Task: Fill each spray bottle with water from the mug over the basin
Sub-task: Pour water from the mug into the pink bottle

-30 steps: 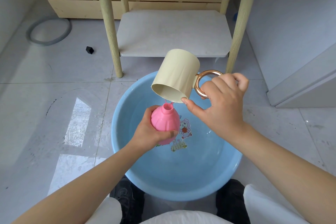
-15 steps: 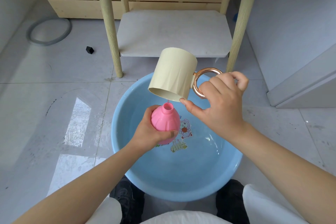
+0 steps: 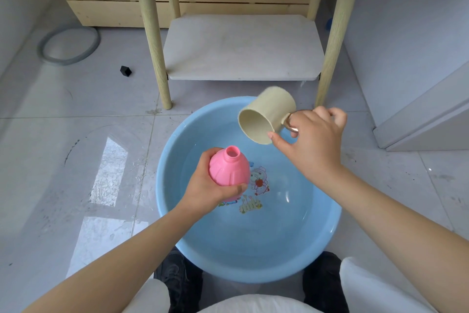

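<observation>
Pink plastic bottle (image 3: 229, 169), uncapped, sits gripped in the left hand (image 3: 208, 185); the right hand (image 3: 313, 140) pinches the tipped cream mug (image 3: 266, 116) by its handle, risking slips into the blue basin (image 3: 177, 236).

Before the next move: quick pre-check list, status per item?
1. Pink bottle gripped by left hand: ok.
2. Bottle neck open, uncapped, facing up: ok.
3. Bottle over the blue basin: ok.
4. Mug held at its handle by right hand: ok.
5. Mug mouth above the bottle neck: not ok, it is off to the right and tipped sideways.
6. Fill level in the bottle: cannot tell, the plastic is opaque.
</observation>
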Demonstrator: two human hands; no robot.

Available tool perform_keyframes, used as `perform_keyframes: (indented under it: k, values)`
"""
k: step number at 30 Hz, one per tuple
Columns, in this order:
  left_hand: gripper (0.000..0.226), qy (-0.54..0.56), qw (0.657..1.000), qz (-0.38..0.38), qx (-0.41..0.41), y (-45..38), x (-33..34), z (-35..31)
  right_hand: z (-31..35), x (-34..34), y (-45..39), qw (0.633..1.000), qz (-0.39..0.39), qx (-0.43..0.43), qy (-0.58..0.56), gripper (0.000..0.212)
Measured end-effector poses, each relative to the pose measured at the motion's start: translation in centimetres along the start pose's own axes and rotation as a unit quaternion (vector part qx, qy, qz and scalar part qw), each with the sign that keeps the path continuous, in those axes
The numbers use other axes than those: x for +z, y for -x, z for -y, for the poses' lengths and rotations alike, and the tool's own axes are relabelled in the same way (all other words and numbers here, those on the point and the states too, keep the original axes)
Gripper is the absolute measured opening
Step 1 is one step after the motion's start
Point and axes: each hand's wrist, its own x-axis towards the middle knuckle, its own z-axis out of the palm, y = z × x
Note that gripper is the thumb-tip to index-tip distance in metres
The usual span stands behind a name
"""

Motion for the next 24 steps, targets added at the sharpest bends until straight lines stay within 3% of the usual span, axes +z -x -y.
perform_keyframes:
  k: [6, 12, 14, 16, 20, 24]
  values:
    - [0.075, 0.008, 1.0, -0.01, 0.003, 0.1, -0.4, 0.0, -2.1, 3.2, 3.3, 0.975, 0.147, -0.078, 0.146, 0.039]
    - [0.091, 0.002, 1.0, -0.011, 0.002, 0.0, -0.5, 0.4, -2.6, 4.3, 4.6, 0.952, 0.201, -0.154, 0.171, 0.04]
    - [0.083, 0.008, 1.0, -0.01, -0.003, 0.1, -0.4, 0.3, -2.2, 4.5, 4.8, 0.952, 0.22, -0.157, 0.147, 0.039]
    - [0.077, 0.014, 1.0, -0.005, -0.004, 0.2, -0.3, 0.2, -1.7, 4.5, 4.9, 0.956, 0.245, -0.114, 0.109, 0.04]
    - [0.073, 0.011, 1.0, -0.001, -0.001, 0.4, -0.2, 0.0, -1.2, 3.6, 4.3, 0.961, 0.271, 0.053, 0.026, 0.037]
    - [0.072, 0.008, 1.0, 0.005, -0.006, 0.4, -0.4, -0.1, -1.0, 2.1, 2.6, 0.928, 0.273, 0.238, -0.086, 0.05]
